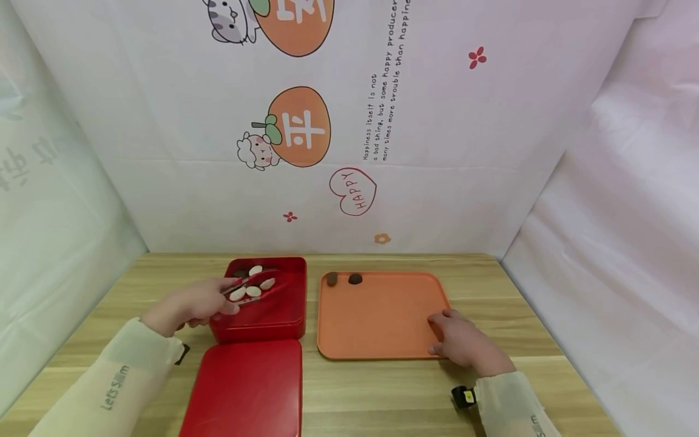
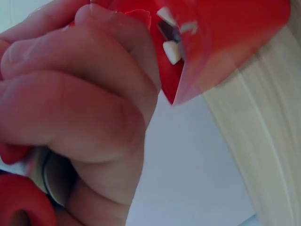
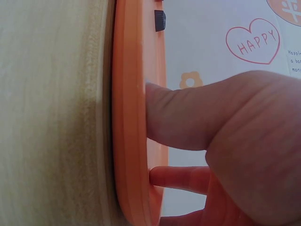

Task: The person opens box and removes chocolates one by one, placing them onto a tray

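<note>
My left hand grips a pair of tongs whose tips reach into an open red box. In the box lie several white oval pieces and a dark one. The left wrist view shows curled fingers, the red box wall and a white piece. My right hand rests with straight fingers on the near right corner of an orange tray. Two dark pieces sit at the tray's far left; one dark piece shows past the tray rim in the right wrist view.
The box's red lid lies flat just in front of the box, at the near table edge. The wooden table is walled by a printed white backdrop behind and on both sides.
</note>
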### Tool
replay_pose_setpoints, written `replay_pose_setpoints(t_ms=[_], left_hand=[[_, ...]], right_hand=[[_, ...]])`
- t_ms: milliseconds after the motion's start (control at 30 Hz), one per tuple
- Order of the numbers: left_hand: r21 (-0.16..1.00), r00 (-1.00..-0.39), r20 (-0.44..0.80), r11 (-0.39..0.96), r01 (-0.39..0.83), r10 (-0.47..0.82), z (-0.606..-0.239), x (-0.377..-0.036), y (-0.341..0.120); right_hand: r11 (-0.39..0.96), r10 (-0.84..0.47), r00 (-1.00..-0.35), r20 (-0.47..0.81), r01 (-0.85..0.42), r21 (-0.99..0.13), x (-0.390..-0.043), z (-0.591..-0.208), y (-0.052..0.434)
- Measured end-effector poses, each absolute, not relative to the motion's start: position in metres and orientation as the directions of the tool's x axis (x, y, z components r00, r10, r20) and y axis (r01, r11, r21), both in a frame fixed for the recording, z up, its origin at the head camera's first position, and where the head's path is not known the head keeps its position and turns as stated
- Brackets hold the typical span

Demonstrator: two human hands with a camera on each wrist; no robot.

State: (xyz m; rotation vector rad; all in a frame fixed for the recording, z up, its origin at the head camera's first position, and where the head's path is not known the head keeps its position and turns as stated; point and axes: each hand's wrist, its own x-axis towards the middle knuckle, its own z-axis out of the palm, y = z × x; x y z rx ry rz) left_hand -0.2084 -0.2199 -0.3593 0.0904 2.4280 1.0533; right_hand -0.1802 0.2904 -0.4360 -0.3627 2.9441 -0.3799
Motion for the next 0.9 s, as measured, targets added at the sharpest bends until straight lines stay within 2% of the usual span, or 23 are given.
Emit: replay_pose_setpoints(t_ms=[333,600,900], left_hand=[[0.627,-0.879,-0.439,0.764,-0.151,0.187,-0.354,-0.207,-0.227],[0.643,-0.872,-0.458,0.742,-0.189,0.175,-0.362,-0.206,-0.226],[0.657,-0.869,-0.449,0.736,-0.163,0.208,-0.362,-0.204,-0.221]], right_hand=[[0.938,-0.264,-0.958,-0.115,-0.227,-0.263,-0.180,-0.434,0.290],[0.940,-0.260,-0.957,-0.124,-0.222,-0.261,-0.178,-0.432,0.289],[0.939,-0.257,-0.957,-0.131,-0.216,-0.268,-0.180,-0.434,0.290]])
